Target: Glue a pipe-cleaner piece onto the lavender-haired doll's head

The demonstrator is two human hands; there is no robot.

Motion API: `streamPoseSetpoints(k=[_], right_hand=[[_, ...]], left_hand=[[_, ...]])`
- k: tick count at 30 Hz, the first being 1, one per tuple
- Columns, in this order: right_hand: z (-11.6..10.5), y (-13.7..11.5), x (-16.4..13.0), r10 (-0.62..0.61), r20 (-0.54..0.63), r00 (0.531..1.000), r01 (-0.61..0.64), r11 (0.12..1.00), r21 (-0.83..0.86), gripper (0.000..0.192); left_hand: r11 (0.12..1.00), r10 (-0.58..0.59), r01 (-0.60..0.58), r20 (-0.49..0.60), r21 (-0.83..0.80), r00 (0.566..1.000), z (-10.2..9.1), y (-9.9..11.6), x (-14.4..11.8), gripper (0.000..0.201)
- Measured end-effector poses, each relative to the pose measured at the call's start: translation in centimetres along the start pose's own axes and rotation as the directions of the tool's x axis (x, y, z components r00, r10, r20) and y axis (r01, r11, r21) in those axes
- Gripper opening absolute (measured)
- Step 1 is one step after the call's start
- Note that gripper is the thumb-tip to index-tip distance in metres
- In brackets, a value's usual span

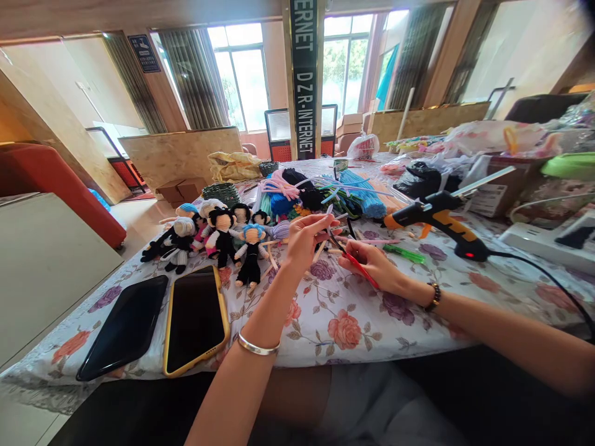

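My left hand (307,238) is closed in a pinch, with a short pale pipe cleaner (330,211) sticking up from the fingertips. My right hand (369,263) grips red-handled scissors (362,271). Their dark blades point up and left, right by the left fingertips; whether they touch the pipe cleaner I cannot tell. Just behind both hands lies a pile of pipe cleaners (360,193) in blue, black, pink and green. Several small yarn dolls (252,251) in black clothes are grouped left of my left hand.
On the floral-covered table (297,337), two phones (198,319) lie at the front left. A glue gun (437,217) with a lit red light stands right, its cord trailing to the edge. Green sticks (404,253) lie nearby. Bags and a power strip (548,238) fill the right side.
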State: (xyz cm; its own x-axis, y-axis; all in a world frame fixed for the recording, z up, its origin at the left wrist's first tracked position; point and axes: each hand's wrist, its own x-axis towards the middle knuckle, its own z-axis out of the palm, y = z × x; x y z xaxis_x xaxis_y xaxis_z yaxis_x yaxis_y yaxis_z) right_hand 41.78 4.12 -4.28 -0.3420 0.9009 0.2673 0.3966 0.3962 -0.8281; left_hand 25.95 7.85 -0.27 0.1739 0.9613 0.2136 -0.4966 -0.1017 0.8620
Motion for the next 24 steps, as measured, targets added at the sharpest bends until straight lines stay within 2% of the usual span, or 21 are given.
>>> streamPoseSetpoints(k=[16,24], right_hand=[[-0.05,-0.24,-0.02,0.013,-0.004,1.000,-0.013,1.000,-0.010,0.045],[0.10,-1.03,-0.19,0.082,0.010,0.997,-0.083,0.992,0.092,0.048]], left_hand=[[1.000,-0.010,0.010,-0.003,0.007,1.000,0.15,0.10,-0.10,0.023],[1.000,-0.011,0.011,-0.015,0.008,1.000,0.33,0.16,-0.23,0.025]])
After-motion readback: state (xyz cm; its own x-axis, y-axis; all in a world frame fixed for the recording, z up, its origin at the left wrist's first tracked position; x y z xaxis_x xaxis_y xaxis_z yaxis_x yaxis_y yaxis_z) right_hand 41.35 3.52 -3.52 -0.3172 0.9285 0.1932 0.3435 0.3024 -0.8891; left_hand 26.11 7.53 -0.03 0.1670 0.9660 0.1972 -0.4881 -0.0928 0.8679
